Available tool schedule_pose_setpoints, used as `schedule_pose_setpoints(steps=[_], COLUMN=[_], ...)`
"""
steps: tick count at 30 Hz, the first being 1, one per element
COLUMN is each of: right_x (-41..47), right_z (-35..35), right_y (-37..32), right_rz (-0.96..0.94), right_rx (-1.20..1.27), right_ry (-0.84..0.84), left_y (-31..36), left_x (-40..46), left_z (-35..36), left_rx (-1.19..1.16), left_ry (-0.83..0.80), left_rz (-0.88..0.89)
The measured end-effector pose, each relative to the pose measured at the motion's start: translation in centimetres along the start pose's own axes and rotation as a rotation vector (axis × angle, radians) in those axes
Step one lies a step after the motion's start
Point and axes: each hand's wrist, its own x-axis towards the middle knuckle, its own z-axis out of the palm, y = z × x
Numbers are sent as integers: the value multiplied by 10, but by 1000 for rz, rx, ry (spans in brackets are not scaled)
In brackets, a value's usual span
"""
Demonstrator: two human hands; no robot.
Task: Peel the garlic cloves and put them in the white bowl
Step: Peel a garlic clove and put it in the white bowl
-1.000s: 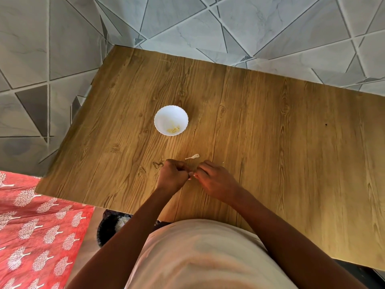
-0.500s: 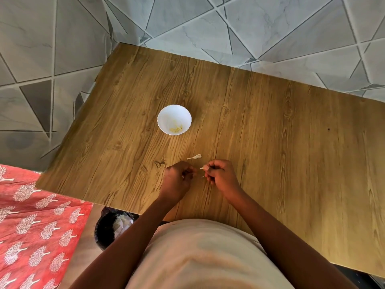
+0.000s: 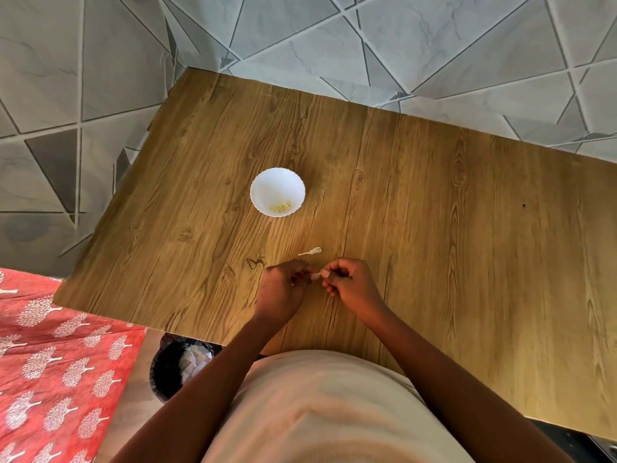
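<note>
Since the previous frame, our left hand [image 3: 283, 292] and right hand [image 3: 350, 285] have shifted slightly. Fingertips of both pinch one small pale garlic clove [image 3: 319, 273] above the wooden table [image 3: 434, 228]. Small round white bowl [image 3: 277, 191] sits beyond, holding peeled pieces.

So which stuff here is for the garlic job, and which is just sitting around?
For the job:
left hand and right hand, pinching a small garlic clove
white bowl with peeled pieces

Just lying about:
garlic stalk
black bin
red cloth
</note>
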Motion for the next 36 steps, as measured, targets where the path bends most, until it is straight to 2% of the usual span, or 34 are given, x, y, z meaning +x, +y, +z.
schedule_pose_setpoints(steps=[4,9,12,15,17,20,23,26,36], right_x=[-3,-1,1,2,4,4,3,4,3], right_z=[1,-4,-9,-15,-19,-19,-12,-10,-14], right_y=[2,4,3,2,2,1,1,2,6], right_rz=[-130,-562,-677,-663,-588,-518,-515,-502,-475], right_rx=[-201,-643,-844,-874,-781,-669,-655,-673,-653], right_ry=[3,9,7,32,51,1,-56,-40,1], left_y=[1,2,0,-3,-3,-2,-1,-2,-4], left_x=[4,9,9,11,11,11,9,8,-5], left_z=[0,0,1,0,-1,-2,-1,0,2], left_rx=[-57,-77,-59,-72,-74,-83,-86,-87,-110], left_ry=[-55,-85,-80,-60,-58,-76,-98,-118,0], left_rz=[-104,-174,-172,-199,-200,-192,-173,-152,-110])
